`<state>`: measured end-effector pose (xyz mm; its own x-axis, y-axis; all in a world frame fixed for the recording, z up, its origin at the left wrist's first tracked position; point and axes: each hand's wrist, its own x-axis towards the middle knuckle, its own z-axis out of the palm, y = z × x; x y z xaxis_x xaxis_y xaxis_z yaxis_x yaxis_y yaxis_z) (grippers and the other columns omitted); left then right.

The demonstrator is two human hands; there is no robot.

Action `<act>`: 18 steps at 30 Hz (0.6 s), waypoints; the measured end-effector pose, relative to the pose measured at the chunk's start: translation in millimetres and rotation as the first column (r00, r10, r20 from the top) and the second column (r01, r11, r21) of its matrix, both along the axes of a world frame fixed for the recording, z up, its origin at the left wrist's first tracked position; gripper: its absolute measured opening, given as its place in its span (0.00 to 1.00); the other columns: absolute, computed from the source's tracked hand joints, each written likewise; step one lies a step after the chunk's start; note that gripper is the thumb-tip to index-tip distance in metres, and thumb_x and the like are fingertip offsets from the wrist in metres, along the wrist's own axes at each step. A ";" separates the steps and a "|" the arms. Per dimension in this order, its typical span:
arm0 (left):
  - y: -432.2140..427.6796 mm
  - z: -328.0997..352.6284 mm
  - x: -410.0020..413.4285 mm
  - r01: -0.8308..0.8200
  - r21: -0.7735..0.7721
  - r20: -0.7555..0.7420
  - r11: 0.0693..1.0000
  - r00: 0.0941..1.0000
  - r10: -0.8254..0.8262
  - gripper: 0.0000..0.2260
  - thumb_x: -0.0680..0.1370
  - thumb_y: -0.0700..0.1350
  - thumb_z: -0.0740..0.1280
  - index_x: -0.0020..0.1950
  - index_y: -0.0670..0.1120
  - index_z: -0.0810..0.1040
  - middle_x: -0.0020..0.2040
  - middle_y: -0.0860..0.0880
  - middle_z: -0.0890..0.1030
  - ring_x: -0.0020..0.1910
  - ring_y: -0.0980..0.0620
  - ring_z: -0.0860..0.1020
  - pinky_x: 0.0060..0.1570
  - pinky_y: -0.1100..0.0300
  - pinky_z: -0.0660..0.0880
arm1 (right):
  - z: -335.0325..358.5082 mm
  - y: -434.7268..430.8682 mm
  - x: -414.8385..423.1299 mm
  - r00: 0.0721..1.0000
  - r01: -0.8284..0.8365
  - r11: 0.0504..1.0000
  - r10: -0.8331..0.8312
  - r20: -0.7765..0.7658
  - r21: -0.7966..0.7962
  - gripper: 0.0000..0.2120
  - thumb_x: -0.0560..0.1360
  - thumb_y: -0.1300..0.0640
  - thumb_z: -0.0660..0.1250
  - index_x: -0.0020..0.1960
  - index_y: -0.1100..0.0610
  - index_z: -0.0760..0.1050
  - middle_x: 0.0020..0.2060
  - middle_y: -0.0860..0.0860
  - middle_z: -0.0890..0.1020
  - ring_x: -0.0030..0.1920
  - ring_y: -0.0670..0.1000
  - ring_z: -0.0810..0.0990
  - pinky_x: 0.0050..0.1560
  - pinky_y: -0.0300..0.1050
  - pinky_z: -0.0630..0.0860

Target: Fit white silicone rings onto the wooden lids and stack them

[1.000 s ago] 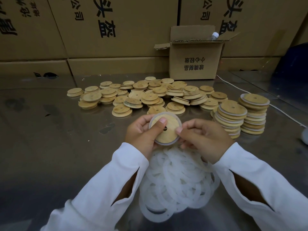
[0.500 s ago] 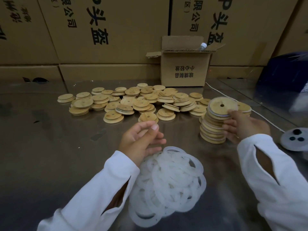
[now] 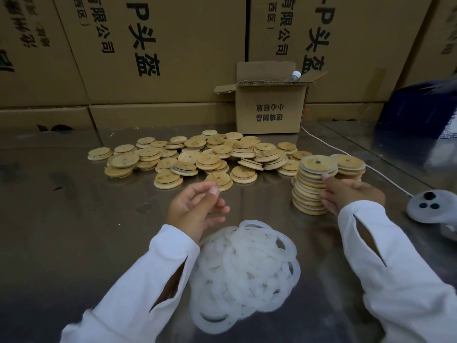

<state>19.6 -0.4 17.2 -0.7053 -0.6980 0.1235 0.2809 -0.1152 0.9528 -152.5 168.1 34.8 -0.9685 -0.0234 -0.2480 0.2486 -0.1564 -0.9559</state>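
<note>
holds nothing in the left hand: fingers loosely curled, thumb raised, palm turned toward the right. hovers it above the steel table, just beyond the heap of white silicone rings.

lays the right hand against the near right side of the tall stack of ringed lids, fingers only lightly bent and not wrapped round it. presses the index fingertip to the rim of the top lid, a wooden disc lying flat, with a white ring round its edge and a small hole at its middle.

just behind and to the right of that stack, a shorter stack of ringed lids; cannot tell whether the two touch. to the left, across the middle of the table, a loose pile of bare wooden lids, many overlapping, some lying in twos and threes. nearest the body, between the white sleeves, the ring heap, tangled and flat on the steel.

at the back, a small open cardboard box with upside-down printing and a white bottle top poking out; behind it, a wall of large printed cartons. from beside the box, a white cable running past the stacks toward a round white device with three dark spots, at the right of the table.
</note>
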 end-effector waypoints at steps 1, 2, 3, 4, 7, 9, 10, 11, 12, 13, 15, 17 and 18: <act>-1.1 -0.9 -0.7 -0.019 -0.012 0.014 1.000 1.000 0.020 0.04 0.76 0.38 0.64 0.46 0.46 0.77 0.28 0.51 0.80 0.29 0.55 0.80 0.32 0.62 0.78 | -1.0 -2.1 3.0 0.994 0.096 0.989 -0.091 -0.058 0.108 0.12 0.67 0.54 0.74 0.41 0.57 0.72 0.36 0.54 0.80 0.35 0.50 0.79 0.39 0.44 0.77; -2.2 -2.0 -1.2 -0.047 -0.036 0.031 0.998 0.998 0.048 0.04 0.76 0.38 0.64 0.46 0.46 0.77 0.29 0.50 0.80 0.30 0.55 0.80 0.32 0.63 0.78 | -1.1 -4.3 7.2 0.973 0.193 0.964 -0.165 -0.160 0.183 0.12 0.67 0.53 0.74 0.40 0.55 0.71 0.34 0.52 0.78 0.35 0.51 0.78 0.44 0.47 0.77; -3.3 -3.3 -1.5 -0.080 -0.070 0.050 0.994 0.995 0.084 0.05 0.76 0.37 0.64 0.46 0.46 0.77 0.30 0.50 0.80 0.30 0.55 0.80 0.32 0.63 0.78 | -0.3 -7.2 13.2 0.940 0.251 0.947 -0.189 -0.286 0.201 0.12 0.67 0.54 0.73 0.39 0.54 0.70 0.32 0.50 0.76 0.35 0.51 0.77 0.47 0.48 0.76; -4.3 -4.4 -1.8 -0.114 -0.107 0.065 0.988 0.990 0.121 0.06 0.76 0.37 0.64 0.45 0.47 0.76 0.31 0.50 0.80 0.31 0.55 0.80 0.32 0.64 0.78 | 0.9 -10.5 19.1 0.898 0.259 0.947 -0.164 -0.407 0.189 0.11 0.68 0.55 0.72 0.37 0.52 0.69 0.31 0.50 0.75 0.35 0.51 0.76 0.47 0.47 0.76; -8.5 -4.6 -4.0 -0.160 -0.199 0.093 0.967 0.979 0.181 0.07 0.76 0.36 0.64 0.45 0.48 0.76 0.34 0.50 0.80 0.34 0.55 0.80 0.35 0.63 0.77 | 0.6 -21.9 35.5 0.789 0.082 0.965 0.089 -0.608 0.248 0.12 0.69 0.58 0.71 0.37 0.48 0.67 0.26 0.49 0.73 0.27 0.43 0.73 0.35 0.34 0.72; -16.2 -1.7 -10.4 -0.167 -0.281 0.116 0.945 0.972 0.206 0.07 0.75 0.36 0.65 0.44 0.49 0.76 0.37 0.50 0.80 0.38 0.55 0.79 0.38 0.64 0.75 | -5.1 -29.9 45.1 0.732 -0.057 0.927 0.292 -0.616 0.371 0.12 0.68 0.58 0.71 0.38 0.48 0.68 0.25 0.47 0.73 0.25 0.42 0.71 0.31 0.34 0.69; -22.0 0.3 -16.3 -0.168 -0.333 0.133 0.928 0.966 0.223 0.07 0.75 0.36 0.66 0.44 0.48 0.76 0.38 0.50 0.79 0.39 0.54 0.78 0.39 0.66 0.74 | -8.3 -33.4 49.2 0.711 -0.114 0.900 0.370 -0.598 0.421 0.11 0.68 0.58 0.71 0.38 0.48 0.69 0.24 0.47 0.73 0.24 0.42 0.70 0.30 0.34 0.69; -28.5 2.3 -23.6 -0.168 -0.391 0.157 0.905 0.957 0.245 0.06 0.75 0.36 0.66 0.44 0.47 0.75 0.39 0.51 0.78 0.40 0.55 0.76 0.40 0.68 0.73 | -11.2 -36.1 52.8 0.692 -0.160 0.874 0.430 -0.580 0.458 0.11 0.68 0.58 0.71 0.39 0.48 0.70 0.24 0.46 0.73 0.24 0.42 0.70 0.29 0.32 0.68; -35.4 3.7 -31.7 -0.165 -0.446 0.185 0.880 0.945 0.271 0.06 0.74 0.35 0.66 0.44 0.46 0.75 0.39 0.52 0.77 0.41 0.55 0.75 0.41 0.69 0.72 | -13.4 -38.2 55.7 0.672 -0.193 0.852 0.476 -0.567 0.486 0.10 0.69 0.58 0.71 0.39 0.47 0.70 0.24 0.46 0.73 0.24 0.41 0.70 0.29 0.31 0.68; -42.3 3.9 -40.0 -0.158 -0.493 0.216 0.856 0.931 0.296 0.05 0.74 0.35 0.66 0.45 0.45 0.76 0.40 0.52 0.77 0.42 0.54 0.75 0.44 0.68 0.72 | -15.0 -39.5 57.3 0.654 -0.212 0.832 0.510 -0.559 0.512 0.10 0.69 0.58 0.70 0.39 0.47 0.70 0.24 0.46 0.73 0.25 0.41 0.71 0.30 0.32 0.68; -55.0 0.8 -55.9 -0.127 -0.582 0.281 0.803 0.895 0.345 0.05 0.75 0.36 0.66 0.49 0.44 0.77 0.45 0.48 0.79 0.46 0.51 0.76 0.52 0.61 0.72 | -15.6 -39.8 58.0 0.631 -0.223 0.808 0.546 -0.551 0.546 0.10 0.70 0.57 0.70 0.39 0.46 0.70 0.25 0.47 0.73 0.26 0.40 0.71 0.32 0.36 0.69; -64.6 -6.1 -70.0 -0.061 -0.710 0.334 0.702 0.848 0.411 0.09 0.75 0.39 0.66 0.54 0.43 0.78 0.53 0.45 0.79 0.52 0.48 0.76 0.57 0.58 0.71 | -14.6 -38.5 57.5 0.636 -0.234 0.811 0.545 -0.546 0.537 0.09 0.70 0.57 0.69 0.39 0.45 0.70 0.25 0.47 0.74 0.25 0.41 0.71 0.33 0.38 0.70; -67.5 -9.3 -76.8 -0.010 -0.768 0.355 0.641 0.825 0.439 0.11 0.75 0.40 0.67 0.57 0.43 0.78 0.56 0.45 0.78 0.56 0.47 0.75 0.58 0.59 0.69 | -13.9 -38.1 57.3 0.642 -0.244 0.815 0.541 -0.542 0.525 0.09 0.70 0.56 0.69 0.39 0.45 0.70 0.25 0.47 0.74 0.25 0.41 0.71 0.33 0.40 0.71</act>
<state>-57.2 -67.9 7.9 -0.6449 -0.6788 0.3512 -0.3049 0.6498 0.6962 -95.2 130.0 20.9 -0.7966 -0.4927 0.3503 -0.4965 0.2027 -0.8440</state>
